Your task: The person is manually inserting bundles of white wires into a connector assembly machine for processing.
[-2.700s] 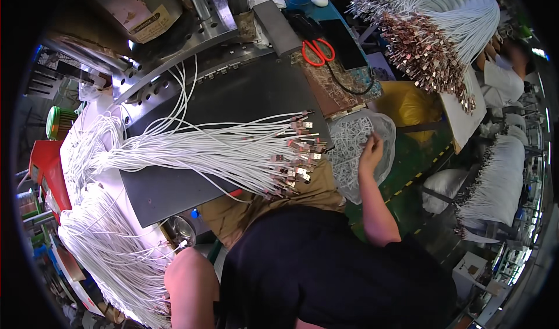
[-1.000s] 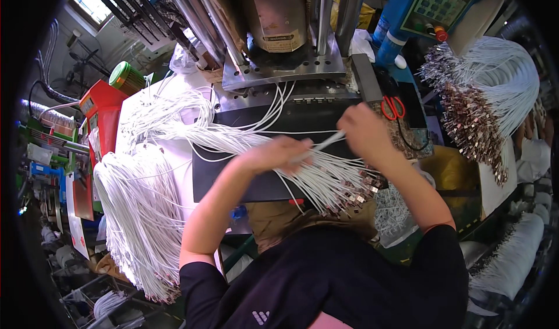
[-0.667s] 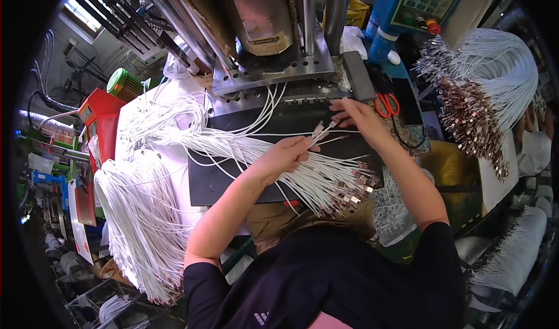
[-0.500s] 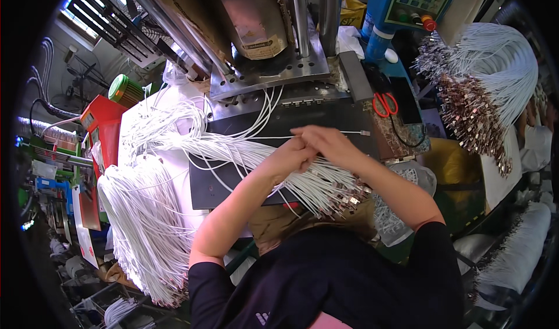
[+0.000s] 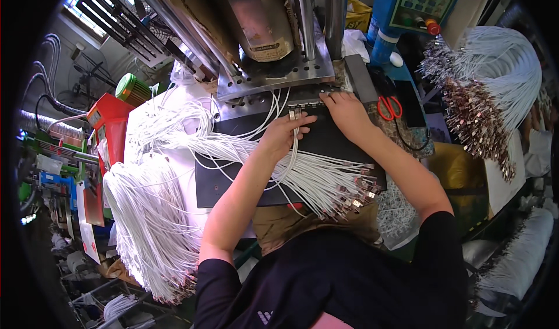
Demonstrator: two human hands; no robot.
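Note:
My left hand (image 5: 284, 134) is closed around a few white cables (image 5: 294, 148), their metal plug ends (image 5: 294, 115) sticking up past the fingers. Just to its right, my right hand (image 5: 347, 112) reaches forward, fingertips pressed together at the right part of a slotted metal mould strip (image 5: 307, 105). Whatever those fingertips hold is too small to make out. Under my forearms, a thick bundle of white cables (image 5: 244, 148) crosses the black work plate (image 5: 215, 183), its plug ends (image 5: 355, 195) fanned out near my lap.
The press's steel plate (image 5: 273, 80) and upright rods (image 5: 304, 20) stand ahead. Red-handled scissors (image 5: 389, 106) lie to the right, below a blue control box (image 5: 425, 3). Cable bundles hang at left (image 5: 145, 212) and right (image 5: 506, 67). A clear bag (image 5: 399, 212) sits beside my lap.
My hands have come apart and moved forward from over the cable bundle. The left now holds several plug ends upright; the right has reached the mould strip.

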